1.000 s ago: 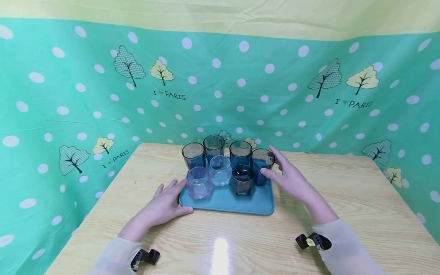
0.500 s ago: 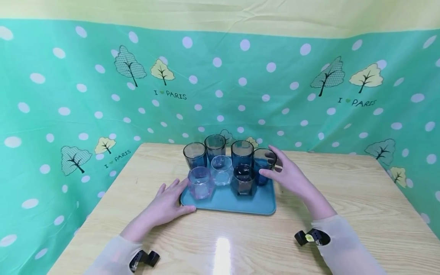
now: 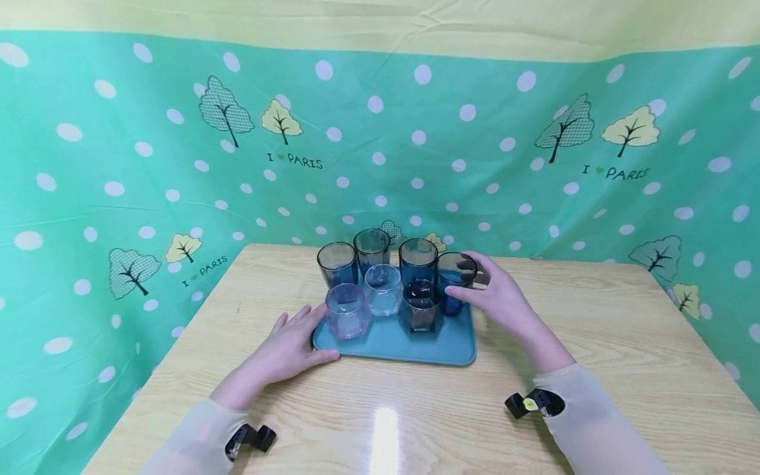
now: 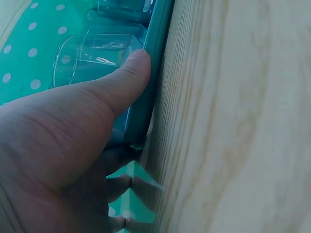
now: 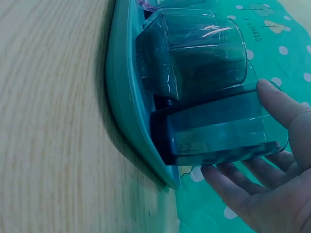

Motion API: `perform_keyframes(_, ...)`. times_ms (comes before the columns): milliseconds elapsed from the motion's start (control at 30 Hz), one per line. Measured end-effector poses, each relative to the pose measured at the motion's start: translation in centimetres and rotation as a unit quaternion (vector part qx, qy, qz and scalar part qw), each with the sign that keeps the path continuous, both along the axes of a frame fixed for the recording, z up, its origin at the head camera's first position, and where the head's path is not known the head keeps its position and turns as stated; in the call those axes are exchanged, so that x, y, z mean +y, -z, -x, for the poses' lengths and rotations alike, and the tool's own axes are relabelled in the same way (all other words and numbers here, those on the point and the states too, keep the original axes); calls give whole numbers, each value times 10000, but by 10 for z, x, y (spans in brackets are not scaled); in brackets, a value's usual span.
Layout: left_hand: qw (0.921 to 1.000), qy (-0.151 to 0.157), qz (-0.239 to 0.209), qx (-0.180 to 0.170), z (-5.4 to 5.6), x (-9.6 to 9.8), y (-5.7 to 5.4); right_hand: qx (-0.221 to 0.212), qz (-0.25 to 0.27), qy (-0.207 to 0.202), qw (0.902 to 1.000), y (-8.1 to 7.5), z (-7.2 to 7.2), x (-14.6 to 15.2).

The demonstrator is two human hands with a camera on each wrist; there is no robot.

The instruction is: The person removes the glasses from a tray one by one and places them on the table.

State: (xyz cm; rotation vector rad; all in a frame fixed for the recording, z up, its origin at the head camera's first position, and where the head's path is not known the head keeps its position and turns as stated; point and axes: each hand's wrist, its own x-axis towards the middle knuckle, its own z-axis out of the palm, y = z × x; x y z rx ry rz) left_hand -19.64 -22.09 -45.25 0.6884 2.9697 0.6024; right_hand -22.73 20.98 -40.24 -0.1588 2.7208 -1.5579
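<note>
A blue tray (image 3: 392,349) carries several glasses. At its right side, my right hand (image 3: 499,297) holds a tall blue glass (image 5: 214,131), the thumb on the near side by the rim and the fingers behind. The glass stands upright at the right of the group. My left hand (image 3: 291,349) lies at the tray's front left corner, fingers spread loosely along the side. Its thumb (image 4: 136,68) touches the front rim. Nearest to it stands a pinkish clear glass (image 3: 347,313). A dark grey glass (image 3: 421,310) stands just left of the held one.
A clear glass (image 3: 382,293) stands mid-tray. Behind it are more tall blue glasses (image 3: 338,267). The tray sits on a light wooden table (image 3: 332,409), with a green dotted cloth (image 3: 380,132) hanging at the back and sides.
My right thumb has shifted a little to the left, across the blue glass. The glasses and tray keep their places, and my left hand stays at the corner.
</note>
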Motion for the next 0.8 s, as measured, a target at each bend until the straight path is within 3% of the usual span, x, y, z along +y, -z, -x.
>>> perform_keyframes(267, 10000, -6, 22, 1, -1, -1, -1, 43, 2, 139, 9999, -2, -1, 2)
perform_keyframes(500, 10000, -55, -8, 17, -2, -2, -2, 205, 78, 119, 9997, -13, -5, 5)
perform_keyframes(800, 10000, -15, 5, 4, -2, -2, -1, 205, 89, 414, 9989, -26, -11, 16)
